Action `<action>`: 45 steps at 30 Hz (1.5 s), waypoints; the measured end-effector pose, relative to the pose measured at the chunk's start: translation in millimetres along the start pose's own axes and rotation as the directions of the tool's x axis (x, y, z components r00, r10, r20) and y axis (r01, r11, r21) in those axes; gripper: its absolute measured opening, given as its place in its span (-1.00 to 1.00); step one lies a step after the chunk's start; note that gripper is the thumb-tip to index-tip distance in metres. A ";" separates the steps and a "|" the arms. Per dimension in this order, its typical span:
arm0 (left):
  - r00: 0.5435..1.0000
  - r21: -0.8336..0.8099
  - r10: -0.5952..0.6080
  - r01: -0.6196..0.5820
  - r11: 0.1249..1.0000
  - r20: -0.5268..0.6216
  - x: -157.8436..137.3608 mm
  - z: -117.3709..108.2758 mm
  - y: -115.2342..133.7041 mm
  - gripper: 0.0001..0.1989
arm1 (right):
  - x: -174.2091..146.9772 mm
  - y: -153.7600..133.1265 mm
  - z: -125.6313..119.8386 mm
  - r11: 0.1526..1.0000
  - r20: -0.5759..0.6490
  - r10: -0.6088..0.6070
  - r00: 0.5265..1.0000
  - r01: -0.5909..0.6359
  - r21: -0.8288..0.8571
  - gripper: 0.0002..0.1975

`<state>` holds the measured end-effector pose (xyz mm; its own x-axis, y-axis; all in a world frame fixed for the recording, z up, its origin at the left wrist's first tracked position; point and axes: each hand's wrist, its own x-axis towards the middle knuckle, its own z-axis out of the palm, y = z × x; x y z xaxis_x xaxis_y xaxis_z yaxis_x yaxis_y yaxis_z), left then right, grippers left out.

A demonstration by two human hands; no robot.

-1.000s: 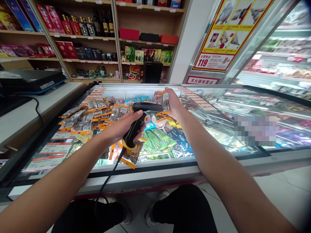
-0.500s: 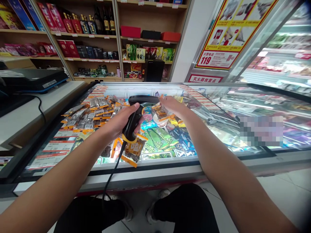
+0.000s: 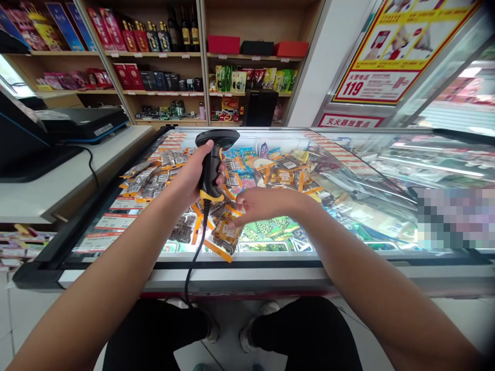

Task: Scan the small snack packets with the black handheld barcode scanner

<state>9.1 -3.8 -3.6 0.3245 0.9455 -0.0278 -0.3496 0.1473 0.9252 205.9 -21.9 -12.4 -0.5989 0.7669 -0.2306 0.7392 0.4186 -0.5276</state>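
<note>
Nearest, two dark-clad legs (image 3: 305, 335) are standing below the scanner (image 3: 211, 167), against the pale front rim (image 3: 270, 276) of a glass-topped chest. A black cord (image 3: 198, 252) is hanging from the scanner's handle over that rim. An orange-edged packet (image 3: 226, 234) is lying on the near side of the scanner; the right hand (image 3: 261, 206) is hovering at its upper right, thumb and fingertips standing a little apart. Whether the thumb is touching the packet, the observer cannot tell. The left hand (image 3: 196, 170) is holding the scanner upright, fingers wrapping the handle. Similar packets are lying in a heap (image 3: 145, 178) left of the scanner and in a looser group (image 3: 286, 176) right of it. Farthest, stocked shelves (image 3: 263, 18) are standing behind the scanner.
</note>
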 end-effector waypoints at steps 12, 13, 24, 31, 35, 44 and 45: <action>0.991 -0.056 -0.079 0.086 0.995 0.109 -4.1 5.3 3.7 -0.59 | -9.4 48.8 -41.3 0.913 -0.023 -0.083 0.996 0.085 0.399 -0.93; 0.990 -0.055 -0.081 0.088 0.995 0.119 -4.3 5.4 3.7 -0.59 | -10.6 52.9 -44.3 0.883 -0.095 -0.039 0.995 0.079 0.462 -0.93; 0.932 0.129 -0.129 0.089 0.988 0.338 -8.0 5.3 -16.2 -0.57 | 5.5 80.8 -44.4 0.516 -0.540 -0.012 0.842 0.467 0.718 -0.72; 0.860 0.183 -0.191 0.117 0.976 0.474 -19.3 11.2 -20.7 -0.53 | 13.0 89.7 -46.8 0.516 -0.697 0.059 0.715 0.576 0.634 -0.71; 0.850 0.212 -0.206 0.114 0.970 0.485 -19.9 10.2 -24.4 -0.51 | 14.7 97.9 -47.9 0.529 -0.723 0.080 0.686 0.586 0.614 -0.73; 0.858 0.220 -0.183 0.084 0.972 0.480 -17.6 7.9 -27.6 -0.53 | 11.9 104.6 -50.6 0.593 -0.765 0.168 0.622 0.556 0.582 -0.76; 0.858 0.222 -0.185 0.085 0.971 0.479 -17.7 8.0 -27.1 -0.53 | 11.8 105.0 -50.6 0.593 -0.766 0.171 0.620 0.556 0.582 -0.76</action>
<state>19.9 -26.8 -25.2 0.7641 0.6450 -0.0136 -0.1165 0.1588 0.9804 292.0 55.7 -29.2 -0.0094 0.9196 0.3928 -0.0739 0.3911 -0.9174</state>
